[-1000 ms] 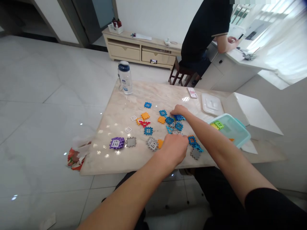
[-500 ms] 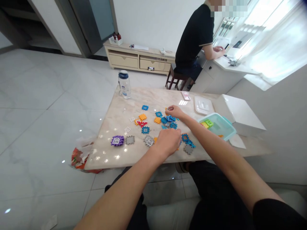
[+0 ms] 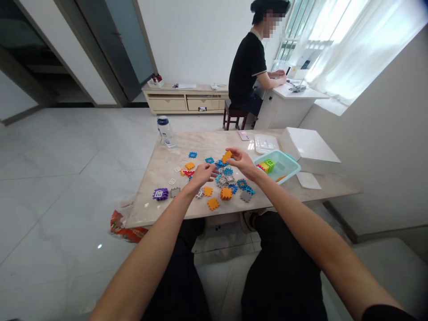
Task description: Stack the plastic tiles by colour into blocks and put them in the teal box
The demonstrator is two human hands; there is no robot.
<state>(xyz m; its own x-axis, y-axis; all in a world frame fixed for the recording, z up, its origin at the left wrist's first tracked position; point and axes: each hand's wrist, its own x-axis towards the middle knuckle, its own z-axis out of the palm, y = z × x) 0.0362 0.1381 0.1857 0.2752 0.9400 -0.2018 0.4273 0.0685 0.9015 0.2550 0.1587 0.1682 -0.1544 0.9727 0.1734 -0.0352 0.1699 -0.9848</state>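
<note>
My right hand (image 3: 243, 162) pinches an orange interlocking building tile (image 3: 227, 156) by its edge, lifted above the heap of blue tiles (image 3: 228, 171). To its left, my left hand (image 3: 202, 175) hovers with fingers stretched apart and nothing visible in them. Beneath and around both hands lie grey tiles with white window inserts (image 3: 222, 180). A stack of orange tiles (image 3: 226, 193) sits nearer my body, with a single orange tile (image 3: 213, 204) beside it. Purple tiles (image 3: 160, 194) topped by a white window piece are stacked at the left, next to a grey tile (image 3: 175, 192).
A pale green bin (image 3: 290, 168) holding green, yellow and red tiles stands at the right, with a clear lid (image 3: 266, 144) and white box (image 3: 310, 145) behind. A water bottle (image 3: 166, 133) stands at the far left corner. Beyond the table, a person (image 3: 247, 67) sits at a desk.
My right hand has raised an orange tile from the heap. My left hand has moved left and away from the near tiles, uncovering the orange stack, and its fingers have opened. The view has shifted.
</note>
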